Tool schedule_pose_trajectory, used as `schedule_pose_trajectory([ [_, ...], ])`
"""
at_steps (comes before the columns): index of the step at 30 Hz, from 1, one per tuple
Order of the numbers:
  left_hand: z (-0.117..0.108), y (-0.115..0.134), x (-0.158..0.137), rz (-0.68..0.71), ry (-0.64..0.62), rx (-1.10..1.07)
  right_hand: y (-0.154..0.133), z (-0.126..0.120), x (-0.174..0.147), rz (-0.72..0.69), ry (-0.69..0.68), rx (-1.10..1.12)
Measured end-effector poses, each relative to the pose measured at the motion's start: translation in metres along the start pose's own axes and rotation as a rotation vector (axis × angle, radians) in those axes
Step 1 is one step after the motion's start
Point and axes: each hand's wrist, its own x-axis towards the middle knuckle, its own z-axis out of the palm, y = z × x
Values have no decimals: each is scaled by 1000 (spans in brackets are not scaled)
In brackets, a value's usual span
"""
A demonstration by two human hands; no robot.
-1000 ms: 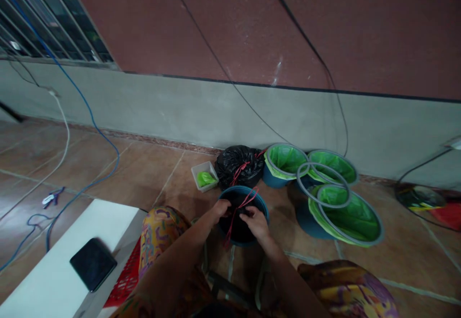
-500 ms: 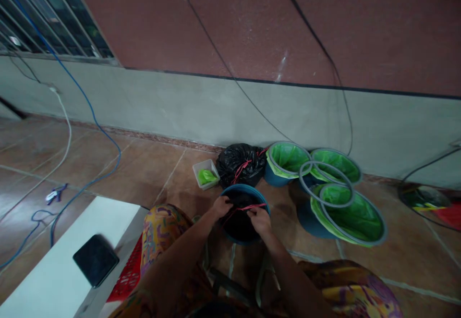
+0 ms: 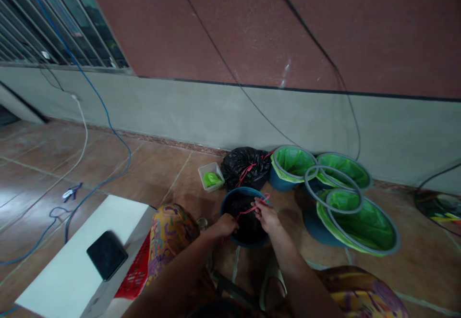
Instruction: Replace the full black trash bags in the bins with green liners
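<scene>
My left hand (image 3: 226, 224) is closed on a red drawstring (image 3: 248, 210) at the near-left side of a blue bucket (image 3: 226, 200). Pinched in the fingers of my right hand (image 3: 265, 214) is another part of the same drawstring, over the bucket's right side. The string stretches between both hands across the opening. Inside the bucket is dark black plastic (image 3: 248, 233), hard to make out in the shade. Just behind stands a full black garbage bag (image 3: 245, 164) with red ties on top.
Three bins with green liners stand at the right, including the front bin (image 3: 363, 222); a loose grey ring (image 3: 306, 183) lies across them. Left of the black bag sits a clear tub (image 3: 202, 177) with green plastic. A phone (image 3: 107, 255) rests on a white box (image 3: 61, 265). A blue cable (image 3: 108, 111) crosses the floor.
My left hand has moved down toward the near side of the bucket, and my right hand has risen slightly, so the red drawstring now slants. The camera view has shifted a little leftward.
</scene>
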Motion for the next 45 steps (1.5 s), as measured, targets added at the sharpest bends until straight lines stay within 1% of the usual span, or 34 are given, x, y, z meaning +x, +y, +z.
schedule_pose_trajectory([
  [1,-6,5,-3,5,1,-11,-3,-1,-3,2,4,3],
  [3,-20,16,-10,75,2,14,-9,-4,-12,19,-1,20],
  [4,-28,22,-13,152,-2,55,-12,-4,-17,5,-13,15],
  [7,-44,37,-22,458,6,162,-17,-4,-31,-40,-54,-23],
  [8,-46,40,-23,533,10,145,-18,-3,-36,-52,-63,-37],
  [9,-46,41,-23,572,10,86,-19,-2,-39,-66,-69,-52],
  [10,-45,42,-22,571,2,-6,-19,-2,-43,-81,-73,-65],
  [11,-42,41,-21,534,-14,-119,-20,-1,-45,-96,-74,-75],
  [14,-31,35,-15,357,-65,-439,-21,1,-51,-139,-104,-115],
  [15,-29,33,-13,326,-84,-506,-22,1,-53,-150,-128,-138],
  [17,-25,31,-10,328,-130,-564,-26,4,-55,-172,-184,-192],
  [19,-24,31,-6,372,-202,-539,-31,10,-56,-202,-259,-245],
  [21,-23,32,-2,412,-245,-438,-37,18,-56,-238,-348,-298],
  [22,-22,33,0,422,-241,-371,-40,22,-55,-258,-392,-325],
  [24,-21,34,4,440,-193,-231,-45,30,-52,-296,-447,-365],
  [26,-21,35,7,469,-153,-126,-47,33,-46,-310,-440,-377],
  [30,-24,33,9,531,-135,-46,-37,26,-34,-240,-345,-442],
  [33,-25,31,10,559,-136,-50,-19,15,-29,-238,-372,-483],
  [35,-25,29,11,541,-142,-53,-6,10,-27,-249,-401,-504],
  [38,-24,29,10,491,-130,-54,5,5,-25,-295,-397,-594],
  [42,-23,31,4,432,-110,-227,3,2,-22,-373,-386,-734],
  [45,-22,30,0,412,-127,-360,-4,3,-24,-418,-327,-913],
])
